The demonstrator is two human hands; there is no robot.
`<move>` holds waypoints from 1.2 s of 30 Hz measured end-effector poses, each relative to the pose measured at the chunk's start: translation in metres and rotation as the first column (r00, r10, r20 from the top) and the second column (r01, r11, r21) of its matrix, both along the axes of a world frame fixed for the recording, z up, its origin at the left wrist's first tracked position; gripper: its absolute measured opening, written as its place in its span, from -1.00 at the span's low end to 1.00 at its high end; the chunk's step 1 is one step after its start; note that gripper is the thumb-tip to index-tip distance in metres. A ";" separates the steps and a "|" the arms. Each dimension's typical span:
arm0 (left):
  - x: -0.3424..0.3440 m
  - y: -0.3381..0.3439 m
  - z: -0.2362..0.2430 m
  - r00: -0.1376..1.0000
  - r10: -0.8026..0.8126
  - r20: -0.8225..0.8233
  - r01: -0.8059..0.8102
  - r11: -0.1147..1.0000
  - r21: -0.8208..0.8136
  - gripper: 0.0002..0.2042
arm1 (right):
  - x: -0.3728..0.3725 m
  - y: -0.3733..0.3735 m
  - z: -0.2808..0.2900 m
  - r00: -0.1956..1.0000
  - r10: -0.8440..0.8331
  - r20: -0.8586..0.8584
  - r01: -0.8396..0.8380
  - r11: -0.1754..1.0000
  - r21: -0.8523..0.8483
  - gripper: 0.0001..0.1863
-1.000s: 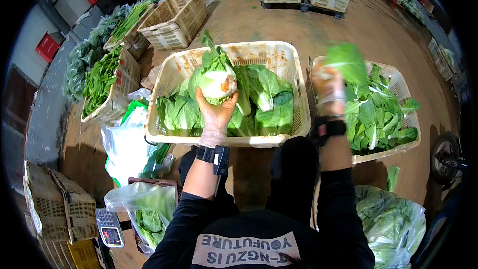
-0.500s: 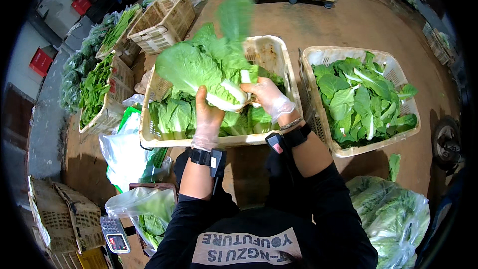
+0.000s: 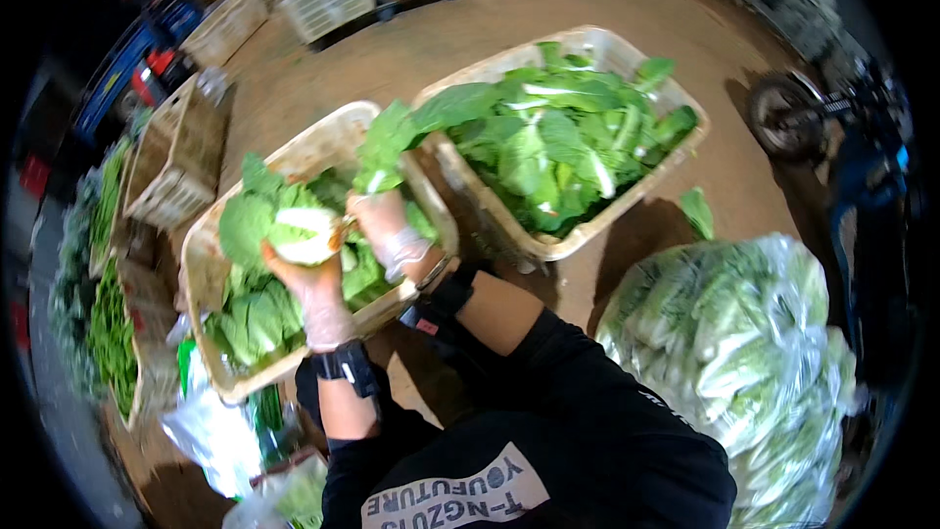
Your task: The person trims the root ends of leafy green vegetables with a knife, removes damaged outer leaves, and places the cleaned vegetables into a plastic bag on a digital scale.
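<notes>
My left hand, in a thin clear glove, grips a head of Chinese cabbage by its pale base. The head is tilted over the left crate, its green leaves toward the far left. My right hand, gloved too, is closed on a loose green leaf by its white stalk, apart from the head. More cabbage heads lie in the crate beneath my hands. The right crate is filled with loose leaves.
A clear bag of cabbages stands at the right, with a stray leaf on the floor beyond it. A wheeled vehicle is at the far right. At the left are crates of greens and a plastic bag.
The view has turned to the right. The leaf has come away from the head and moved in my right hand toward the right crate. My left hand still holds the head.
</notes>
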State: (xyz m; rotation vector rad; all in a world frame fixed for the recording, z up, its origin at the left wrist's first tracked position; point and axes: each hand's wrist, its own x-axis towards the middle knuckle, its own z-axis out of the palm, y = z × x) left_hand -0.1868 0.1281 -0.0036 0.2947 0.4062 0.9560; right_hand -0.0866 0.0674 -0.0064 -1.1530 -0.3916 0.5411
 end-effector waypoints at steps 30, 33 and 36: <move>0.170 -0.104 -0.018 0.857 -0.514 -0.021 0.509 0.853 -0.118 -0.42 | 0.214 -0.191 -0.057 0.757 0.590 0.281 0.258 0.126 -0.958 -0.62; 0.171 -0.095 -0.023 0.853 -0.521 -0.038 0.517 0.852 -0.084 -0.42 | 0.241 -0.209 -0.042 0.844 0.275 0.460 0.474 0.020 -0.880 -0.43; 0.177 -0.097 -0.032 0.853 -0.521 -0.037 0.513 0.848 -0.135 -0.43 | 0.238 -0.191 -0.039 0.963 0.218 0.157 0.161 0.001 -0.987 -0.17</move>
